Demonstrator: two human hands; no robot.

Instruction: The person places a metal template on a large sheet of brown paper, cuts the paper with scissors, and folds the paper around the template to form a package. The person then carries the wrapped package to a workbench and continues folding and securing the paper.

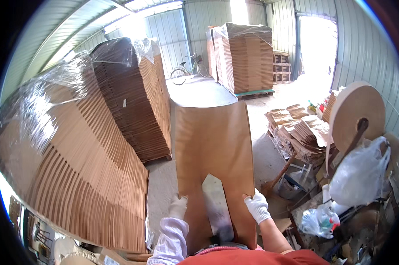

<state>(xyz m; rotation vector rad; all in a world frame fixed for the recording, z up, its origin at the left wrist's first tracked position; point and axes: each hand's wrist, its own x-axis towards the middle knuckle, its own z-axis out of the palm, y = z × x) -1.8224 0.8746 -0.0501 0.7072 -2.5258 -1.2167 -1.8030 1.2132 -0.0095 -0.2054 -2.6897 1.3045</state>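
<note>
A long brown kraft paper piece (213,132) stretches out in front of me, its far edge curving upward. My left hand (178,206), in a white glove, grips its left edge with thumb on top. On the opposite edge my right hand (257,206), also in a white glove, is closed the same way. Between the hands, a flat pale metal plate with a pointed tip (216,201) lies along the middle of the paper, its near end dark and close to my waist. The fingers under the paper are hidden.
Tall stacks of brown paper (115,176), partly wrapped in clear film, rise at my left. Another wrapped stack (248,62) stands on a pallet far ahead, near a bicycle (188,70). At right are a large paper roll (356,110), loose paper piles (296,128) and plastic bags (358,172).
</note>
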